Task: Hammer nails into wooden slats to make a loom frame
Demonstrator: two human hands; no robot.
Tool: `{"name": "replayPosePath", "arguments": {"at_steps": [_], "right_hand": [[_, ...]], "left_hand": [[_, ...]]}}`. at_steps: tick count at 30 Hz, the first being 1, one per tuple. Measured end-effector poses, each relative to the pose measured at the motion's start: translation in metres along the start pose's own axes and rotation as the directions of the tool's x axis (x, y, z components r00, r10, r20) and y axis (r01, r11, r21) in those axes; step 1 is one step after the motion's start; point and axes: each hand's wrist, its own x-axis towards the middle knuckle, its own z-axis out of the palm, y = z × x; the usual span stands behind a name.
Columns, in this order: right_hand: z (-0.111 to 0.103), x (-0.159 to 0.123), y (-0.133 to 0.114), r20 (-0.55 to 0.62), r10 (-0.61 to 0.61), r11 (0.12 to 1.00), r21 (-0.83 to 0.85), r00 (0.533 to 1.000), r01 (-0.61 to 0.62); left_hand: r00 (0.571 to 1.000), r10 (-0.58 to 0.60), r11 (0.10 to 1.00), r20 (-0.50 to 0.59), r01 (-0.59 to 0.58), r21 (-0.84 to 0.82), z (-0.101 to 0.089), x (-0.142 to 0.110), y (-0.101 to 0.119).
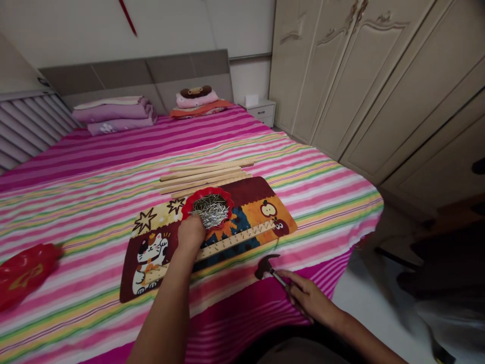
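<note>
My left hand (191, 233) is at the near-left rim of a red scalloped bowl (229, 200) full of loose nails (212, 208). Its fingers look curled, and whatever they may hold is hidden behind the hand. In my right hand (305, 297) is a claw hammer (267, 267), gripped by the handle, its head low over the bed's near edge. Between the hands, a wooden strip (242, 237) with a row of nails standing in it lies across a patterned mat (246, 194). My left forearm hides part of the strip.
Several bare wooden strips (202, 177) lie just beyond the mat on the striped bed (303, 174). A red plastic bag (26, 273) is at the far left. Folded bedding (117, 114) sits by the headboard (170, 76). Wardrobes (359, 71) stand along the right.
</note>
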Motion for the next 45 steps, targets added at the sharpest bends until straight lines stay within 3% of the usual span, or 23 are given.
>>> {"name": "replayPosePath", "arguments": {"at_steps": [2, 4, 6, 8, 10, 11, 13, 15, 18, 23, 29, 34, 45], "right_hand": [[0.001, 0.000, -0.001, -0.006, -0.001, 1.000, 0.002, 1.000, 0.001], [0.002, 0.000, -0.002, -0.009, -0.002, 1.000, 0.002, 1.000, 0.002], [0.002, 0.000, -0.003, -0.009, -0.001, 1.000, 0.002, 1.000, 0.001], [0.002, 0.000, -0.002, -0.004, 0.003, 1.000, 0.002, 1.000, -0.003], [0.001, 0.000, -0.002, 0.000, 0.009, 1.000, 0.003, 1.000, -0.009], [0.001, 0.000, -0.002, 0.001, 0.012, 1.000, 0.003, 1.000, -0.012], [0.001, -0.001, -0.002, -0.001, 0.020, 1.000, 0.004, 1.000, -0.020], [0.000, -0.002, -0.003, -0.006, 0.027, 1.000, 0.003, 1.000, -0.027], [0.001, -0.002, -0.004, -0.007, 0.033, 0.999, -0.001, 0.999, -0.033], [0.001, -0.003, -0.004, -0.003, 0.037, 0.999, -0.003, 0.999, -0.037], [0.001, -0.004, -0.003, -0.007, 0.028, 1.000, -0.003, 1.000, -0.028], [0.000, -0.003, -0.002, -0.003, 0.029, 0.999, -0.014, 1.000, -0.029], [0.001, -0.005, -0.001, -0.018, -0.068, 0.993, -0.100, 0.998, 0.066]], "left_hand": [[0.997, -0.032, 0.991, -0.072, 0.022, -0.130, -0.003, 0.000, -0.004], [0.983, -0.101, 0.930, -0.153, 0.039, -0.366, -0.008, -0.004, -0.010], [0.972, -0.167, 0.747, -0.168, 0.014, -0.665, -0.014, -0.014, -0.018], [0.979, -0.192, 0.450, -0.067, 0.027, -0.893, -0.019, -0.028, -0.024], [0.981, -0.181, 0.169, 0.077, 0.108, -0.980, -0.022, -0.045, -0.028], [0.974, -0.174, 0.069, 0.143, 0.157, -0.985, -0.023, -0.053, -0.030], [0.956, -0.161, -0.053, 0.245, 0.240, -0.969, -0.023, -0.070, -0.032], [0.940, -0.159, -0.104, 0.302, 0.288, -0.952, -0.019, -0.084, -0.033], [0.927, -0.187, -0.085, 0.324, 0.313, -0.946, -0.006, -0.098, -0.034], [0.941, -0.286, 0.100, 0.180, 0.216, -0.971, 0.024, -0.106, -0.030], [0.912, -0.402, 0.144, 0.079, 0.149, -0.978, 0.050, -0.102, -0.016], [0.890, -0.456, 0.338, -0.005, 0.168, -0.926, 0.056, -0.103, -0.012], [0.904, -0.424, 0.490, -0.045, 0.187, -0.851, 0.052, -0.106, -0.006]]}}
